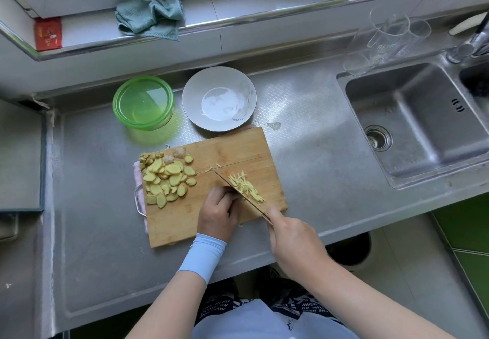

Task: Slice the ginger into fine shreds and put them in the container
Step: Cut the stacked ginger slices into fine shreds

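Ginger: slices are heaped at the left end of the board, and shreds lie beside the knife. The container stands behind on the counter. The ginger is judged light, stiff and slippery, best pinned flat under curled fingertips. The left grip is curled on slices at the blade. The right grip is wrapped round the knife handle.

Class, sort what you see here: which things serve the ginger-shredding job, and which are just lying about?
In use: knife, cutting board, ginger slices, ginger shreds, green container, left hand, right hand.
Lying about: white plate, teal cloth, glass jug, sink.
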A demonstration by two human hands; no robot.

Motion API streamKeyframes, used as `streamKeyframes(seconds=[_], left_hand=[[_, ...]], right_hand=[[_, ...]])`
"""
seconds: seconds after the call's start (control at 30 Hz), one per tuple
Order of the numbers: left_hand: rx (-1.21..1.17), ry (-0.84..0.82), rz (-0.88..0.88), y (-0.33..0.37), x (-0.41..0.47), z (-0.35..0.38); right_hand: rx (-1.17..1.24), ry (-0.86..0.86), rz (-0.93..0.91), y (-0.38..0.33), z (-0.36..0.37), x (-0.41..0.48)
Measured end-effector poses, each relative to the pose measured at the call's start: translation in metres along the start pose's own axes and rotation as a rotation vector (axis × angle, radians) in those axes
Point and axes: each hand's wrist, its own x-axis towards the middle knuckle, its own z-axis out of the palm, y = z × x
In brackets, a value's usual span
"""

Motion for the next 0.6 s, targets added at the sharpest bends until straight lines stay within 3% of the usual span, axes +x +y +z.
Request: streamKeyframes(seconds=[0.3,0.6], left_hand=[[0.033,0.000,-0.010,0.003,-0.001,0.000],[0.170,-0.108,-0.021,0.006,0.005,-0.006]], right_hand=[[-0.023,-0.022,0.031,-0.015,0.008,0.031],[-0.019,-0.004,0.019,-0.016,0.005,0.034]])
